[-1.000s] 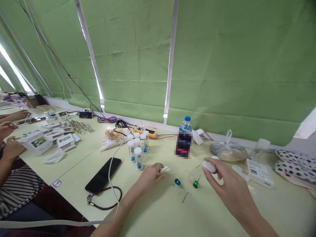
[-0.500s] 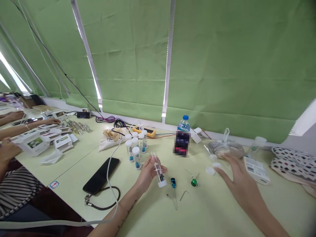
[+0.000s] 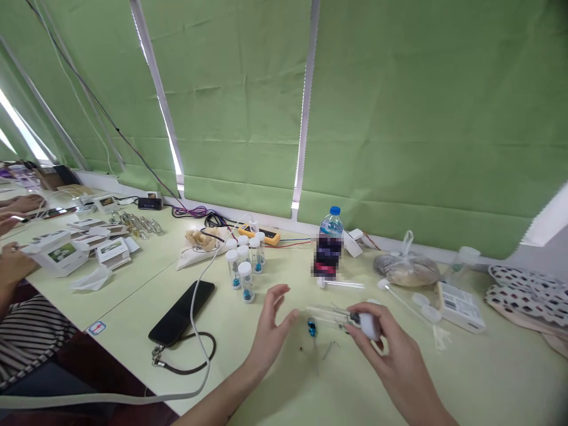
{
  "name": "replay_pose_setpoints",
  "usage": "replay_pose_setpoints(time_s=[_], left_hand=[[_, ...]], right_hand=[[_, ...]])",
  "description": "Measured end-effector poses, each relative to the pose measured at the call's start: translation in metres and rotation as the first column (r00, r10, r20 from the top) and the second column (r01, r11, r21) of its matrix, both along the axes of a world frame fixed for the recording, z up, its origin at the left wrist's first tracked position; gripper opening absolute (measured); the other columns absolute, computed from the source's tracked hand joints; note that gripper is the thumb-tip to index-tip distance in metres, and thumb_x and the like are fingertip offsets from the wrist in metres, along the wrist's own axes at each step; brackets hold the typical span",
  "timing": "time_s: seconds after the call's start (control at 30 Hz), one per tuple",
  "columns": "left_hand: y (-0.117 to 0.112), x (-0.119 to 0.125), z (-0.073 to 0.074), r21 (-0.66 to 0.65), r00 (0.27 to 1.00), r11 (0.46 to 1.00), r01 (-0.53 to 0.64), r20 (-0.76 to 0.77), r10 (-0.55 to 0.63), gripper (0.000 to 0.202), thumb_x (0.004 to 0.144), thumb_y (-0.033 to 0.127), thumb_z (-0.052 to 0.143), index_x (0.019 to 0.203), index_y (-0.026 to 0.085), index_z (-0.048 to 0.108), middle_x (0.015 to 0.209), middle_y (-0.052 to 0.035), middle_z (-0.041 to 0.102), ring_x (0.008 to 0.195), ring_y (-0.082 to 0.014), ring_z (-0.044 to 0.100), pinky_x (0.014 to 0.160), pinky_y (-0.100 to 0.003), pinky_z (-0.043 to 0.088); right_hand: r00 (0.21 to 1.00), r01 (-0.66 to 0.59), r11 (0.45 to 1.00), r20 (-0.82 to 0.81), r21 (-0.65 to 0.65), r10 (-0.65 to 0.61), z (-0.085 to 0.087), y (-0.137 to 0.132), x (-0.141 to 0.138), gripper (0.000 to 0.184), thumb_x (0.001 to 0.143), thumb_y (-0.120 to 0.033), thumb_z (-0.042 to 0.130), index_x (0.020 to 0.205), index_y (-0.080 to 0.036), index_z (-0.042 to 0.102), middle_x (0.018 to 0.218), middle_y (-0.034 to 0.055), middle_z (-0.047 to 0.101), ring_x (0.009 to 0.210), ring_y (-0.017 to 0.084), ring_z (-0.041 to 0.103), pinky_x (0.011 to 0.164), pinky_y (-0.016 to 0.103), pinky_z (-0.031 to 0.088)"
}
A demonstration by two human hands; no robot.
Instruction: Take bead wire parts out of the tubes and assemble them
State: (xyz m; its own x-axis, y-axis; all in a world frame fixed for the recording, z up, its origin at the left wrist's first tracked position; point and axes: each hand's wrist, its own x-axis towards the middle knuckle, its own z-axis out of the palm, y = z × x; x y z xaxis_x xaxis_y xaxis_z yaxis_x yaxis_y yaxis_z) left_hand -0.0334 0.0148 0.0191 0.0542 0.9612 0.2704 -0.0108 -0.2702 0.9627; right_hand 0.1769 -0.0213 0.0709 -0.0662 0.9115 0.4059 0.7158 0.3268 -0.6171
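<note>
A clear tube (image 3: 323,316) with a white cap (image 3: 368,326) and a dark fitting inside lies sideways in my right hand (image 3: 394,349), whose fingers close round the capped end. It is smeared by motion. My left hand (image 3: 271,334) is open, fingers apart, just left of the tube's far end. Below the tube, a blue-handled screwdriver (image 3: 312,327) and a small hex key (image 3: 329,349) lie on the table. Several white-capped tubes (image 3: 247,284) with blue pieces inside stand upright beyond my left hand.
A black phone (image 3: 183,313) with a strap lies left, a white cable crossing near it. At the back stand a water bottle (image 3: 332,225) and a tied plastic bag (image 3: 406,267). A white box (image 3: 460,306) lies right. Another person's hand (image 3: 18,263) is beside white boxes (image 3: 62,254).
The capped tube has passed from my left hand to my right and tipped sideways. My right hand came left from the loose caps. A thin clear tube now shows before the bottle.
</note>
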Motion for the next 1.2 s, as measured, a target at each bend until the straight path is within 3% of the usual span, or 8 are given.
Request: replay_pose_setpoints(time_s=[0.13, 0.33, 0.43, 0.57, 0.7, 0.9, 1.07, 1.2], left_hand=[[0.008, -0.034, -0.010, 0.352, 0.882, 0.888, -0.297, -0.256, 0.396, 0.032, 0.089, 0.028, 0.051, 0.118, 0.025, 0.041, 0.121, -0.0098, 0.044, 0.116, -0.0241, 0.043, 0.098, -0.041, 0.038], [0.029, -0.063, -0.010, 0.456, 0.693, 0.694, -0.557, -0.205, 0.691, 0.044, 0.085, 0.029, 0.056, 0.122, 0.021, 0.034, 0.121, -0.0116, 0.038, 0.115, -0.0265, 0.040, 0.094, -0.043, 0.039], [0.025, -0.055, -0.013, 0.509, 0.773, 0.781, -0.362, -0.304, 0.557, 0.030, 0.089, 0.026, 0.052, 0.116, 0.021, 0.041, 0.114, -0.0107, 0.046, 0.108, -0.0241, 0.046, 0.093, -0.040, 0.040], [0.011, -0.018, -0.011, 0.372, 0.828, 0.890, 0.264, -0.561, -0.011, 0.026, 0.090, 0.027, 0.051, 0.116, 0.023, 0.051, 0.112, -0.0100, 0.056, 0.107, -0.0233, 0.050, 0.092, -0.036, 0.042], [0.014, 0.011, -0.004, 0.259, 0.889, 0.921, 0.291, -0.428, -0.161, 0.019, 0.086, 0.030, 0.059, 0.102, 0.020, 0.058, 0.099, -0.0063, 0.061, 0.094, -0.0205, 0.054, 0.083, -0.032, 0.045], [0.018, 0.004, -0.010, 0.395, 0.969, 0.915, 0.081, -0.245, 0.019, 0.019, 0.095, 0.021, 0.039, 0.095, 0.018, 0.058, 0.091, -0.0064, 0.054, 0.087, -0.0176, 0.054, 0.078, -0.032, 0.046], [0.015, -0.009, -0.020, 0.831, 0.808, 0.496, 0.250, -0.462, 0.367, 0.046, 0.086, 0.004, 0.045, 0.126, 0.025, 0.053, 0.094, -0.0075, 0.049, 0.090, -0.0202, 0.048, 0.080, -0.039, 0.043], [0.016, -0.003, -0.016, 0.759, 0.722, 0.599, 0.254, -0.561, 0.405, 0.051, 0.087, 0.006, 0.047, 0.135, 0.023, 0.045, 0.101, -0.0106, 0.049, 0.094, -0.0214, 0.046, 0.080, -0.039, 0.045]], right_hand=[[0.977, -0.099, 0.993, 0.196, 0.070, 0.084, 0.005, 0.010, 0.000, 0.020, 0.091, -0.039, 0.052, 0.107, -0.027, 0.055, 0.099, 0.0038, 0.065, 0.084, 0.020, 0.062, 0.072, 0.031, 0.051], [0.961, -0.136, 0.983, 0.259, 0.127, 0.099, 0.002, 0.017, -0.006, 0.031, 0.095, -0.034, 0.045, 0.126, -0.030, 0.049, 0.104, 0.0037, 0.062, 0.090, 0.019, 0.062, 0.074, 0.030, 0.050], [0.969, -0.111, 0.987, 0.233, 0.118, 0.081, 0.005, 0.015, -0.004, 0.031, 0.096, -0.035, 0.044, 0.126, -0.031, 0.049, 0.105, 0.0039, 0.059, 0.088, 0.018, 0.061, 0.071, 0.028, 0.050], [0.991, -0.055, 0.995, 0.122, 0.078, 0.046, 0.011, 0.010, -0.002, 0.029, 0.095, -0.040, 0.042, 0.120, -0.029, 0.052, 0.108, 0.0052, 0.056, 0.085, 0.018, 0.059, 0.062, 0.025, 0.049], [0.998, 0.051, 0.998, -0.023, -0.047, -0.052, 0.016, 0.010, 0.006, 0.026, 0.091, -0.046, 0.047, 0.108, -0.029, 0.055, 0.104, 0.0025, 0.057, 0.071, 0.015, 0.054, 0.056, 0.025, 0.044], [0.942, 0.127, 0.962, -0.274, -0.243, -0.194, 0.017, 0.024, 0.029, 0.034, 0.087, -0.056, 0.047, 0.100, -0.027, 0.057, 0.067, -0.0016, 0.054, 0.065, 0.018, 0.052, 0.057, 0.027, 0.038], [0.924, 0.024, 0.948, -0.354, -0.316, -0.141, 0.016, 0.030, 0.032, 0.038, 0.085, -0.058, 0.048, 0.092, -0.023, 0.058, 0.061, -0.0024, 0.050, 0.060, 0.016, 0.048, 0.055, 0.027, 0.036], [0.912, -0.050, 0.936, -0.397, -0.349, -0.100, 0.011, 0.030, 0.027, 0.038, 0.086, -0.057, 0.048, 0.090, -0.021, 0.059, 0.058, -0.0033, 0.049, 0.057, 0.015, 0.045, 0.054, 0.026, 0.034]])
